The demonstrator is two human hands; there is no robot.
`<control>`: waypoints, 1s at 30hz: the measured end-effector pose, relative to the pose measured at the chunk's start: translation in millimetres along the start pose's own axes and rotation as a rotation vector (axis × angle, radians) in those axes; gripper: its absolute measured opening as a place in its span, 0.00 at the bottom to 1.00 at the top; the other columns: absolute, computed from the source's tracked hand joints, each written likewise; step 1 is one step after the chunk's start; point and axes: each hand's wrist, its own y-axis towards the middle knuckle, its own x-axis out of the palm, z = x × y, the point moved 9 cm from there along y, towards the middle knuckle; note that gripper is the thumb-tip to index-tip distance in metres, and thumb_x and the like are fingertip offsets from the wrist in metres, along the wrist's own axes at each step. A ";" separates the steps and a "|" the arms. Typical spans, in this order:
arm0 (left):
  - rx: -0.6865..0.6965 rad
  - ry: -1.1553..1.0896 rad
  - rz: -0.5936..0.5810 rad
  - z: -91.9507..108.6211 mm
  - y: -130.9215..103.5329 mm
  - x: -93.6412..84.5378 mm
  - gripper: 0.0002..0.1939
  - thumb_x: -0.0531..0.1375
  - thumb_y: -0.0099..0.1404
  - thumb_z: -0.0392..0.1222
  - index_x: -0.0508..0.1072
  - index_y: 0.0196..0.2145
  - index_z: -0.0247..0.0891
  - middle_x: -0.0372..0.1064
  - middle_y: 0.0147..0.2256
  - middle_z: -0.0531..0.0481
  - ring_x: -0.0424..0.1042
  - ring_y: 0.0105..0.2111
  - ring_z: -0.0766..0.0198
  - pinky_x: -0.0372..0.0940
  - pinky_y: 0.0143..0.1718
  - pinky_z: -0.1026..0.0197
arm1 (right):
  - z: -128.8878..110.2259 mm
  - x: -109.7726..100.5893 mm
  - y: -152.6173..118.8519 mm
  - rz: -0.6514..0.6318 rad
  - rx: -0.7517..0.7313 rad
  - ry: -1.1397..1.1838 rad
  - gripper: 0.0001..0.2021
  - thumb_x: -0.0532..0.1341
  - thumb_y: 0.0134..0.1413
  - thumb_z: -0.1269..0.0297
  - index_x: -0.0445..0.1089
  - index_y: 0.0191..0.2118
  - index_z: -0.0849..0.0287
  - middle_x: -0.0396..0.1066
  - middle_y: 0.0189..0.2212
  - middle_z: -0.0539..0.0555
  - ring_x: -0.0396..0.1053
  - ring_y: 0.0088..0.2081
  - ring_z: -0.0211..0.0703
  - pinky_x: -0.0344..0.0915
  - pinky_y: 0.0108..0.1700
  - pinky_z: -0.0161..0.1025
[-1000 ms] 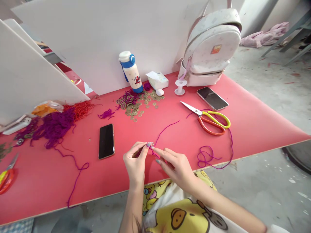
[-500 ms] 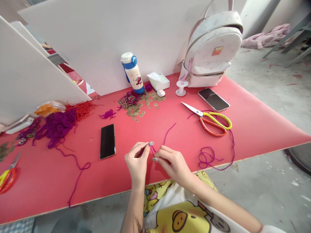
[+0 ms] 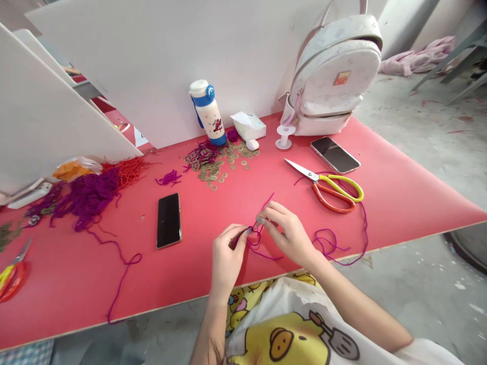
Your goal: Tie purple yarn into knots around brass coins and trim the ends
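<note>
So the purple cord (image 3: 254, 247) is between both hands, just over the near side of the red worktop (image 3: 213, 213); it's looped, so no single long axis, but one end points away and slightly right, the other trails right and a bit nearer; left hand (image 3: 228, 251) has its grip pinched closed on it, right hand (image 3: 288, 233) too, thumb to fingertip; backpack (image 3: 335, 76) has an orange badge (image 3: 342, 77), lettering too small to read; bottle (image 3: 209, 114) has a red and blue figure print; scissors (image 3: 323, 185) lie open beyond the right hand, black phone (image 3: 169, 220) left of the hands, holed coins (image 3: 211, 170) farther back.
</note>
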 end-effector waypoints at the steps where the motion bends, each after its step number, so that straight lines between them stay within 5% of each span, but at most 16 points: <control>1: 0.002 -0.001 -0.009 1.1 -0.2 0.4 0.09 0.58 0.67 0.36 0.79 0.34 0.35 0.77 0.33 0.46 0.76 0.33 0.61 0.69 0.33 0.65 | 1.8 -0.3 0.5 0.004 0.009 0.005 0.11 0.52 0.67 0.69 0.69 0.34 0.57 0.65 0.30 0.54 0.64 0.32 0.43 0.61 0.34 0.38; 9: 0.019 -0.003 -0.011 3.6 0.9 2.3 0.08 0.60 0.66 0.36 0.79 0.31 0.35 0.76 0.30 0.47 0.74 0.29 0.63 0.68 0.31 0.66 | 6.5 -1.8 1.3 0.036 0.051 0.046 0.11 0.54 0.67 0.67 0.70 0.32 0.58 0.64 0.28 0.52 0.62 0.28 0.41 0.60 0.32 0.37; 13: 0.039 -0.018 0.022 7.3 0.1 -2.2 0.07 0.61 0.66 0.37 0.79 0.33 0.35 0.76 0.31 0.47 0.75 0.30 0.63 0.68 0.30 0.67 | -4.3 -5.0 0.0 -0.010 -0.057 0.200 0.14 0.53 0.70 0.63 0.70 0.33 0.57 0.68 0.32 0.54 0.66 0.35 0.44 0.64 0.39 0.41; 16: 0.059 -0.025 0.034 10.2 -1.0 -5.2 0.08 0.60 0.67 0.38 0.79 0.34 0.36 0.77 0.33 0.47 0.76 0.33 0.62 0.70 0.33 0.67 | 2.2 -6.2 0.3 -0.027 -0.008 0.317 0.16 0.52 0.71 0.60 0.70 0.33 0.57 0.71 0.30 0.54 0.68 0.33 0.43 0.66 0.38 0.41; 19: 0.080 -0.030 0.036 11.9 -1.9 -7.0 0.08 0.60 0.67 0.37 0.79 0.33 0.36 0.77 0.33 0.46 0.76 0.34 0.62 0.70 0.35 0.66 | 13.1 -3.3 1.3 -0.031 0.070 0.298 0.11 0.57 0.68 0.60 0.72 0.36 0.58 0.72 0.29 0.52 0.68 0.30 0.40 0.64 0.34 0.37; 30: 0.166 0.025 -0.012 16.7 -3.7 -5.2 0.07 0.60 0.68 0.34 0.78 0.33 0.37 0.75 0.32 0.49 0.75 0.32 0.64 0.68 0.35 0.67 | 12.0 4.1 5.9 -0.058 0.005 0.317 0.08 0.67 0.59 0.59 0.77 0.32 0.57 0.69 0.31 0.52 0.65 0.29 0.38 0.61 0.30 0.36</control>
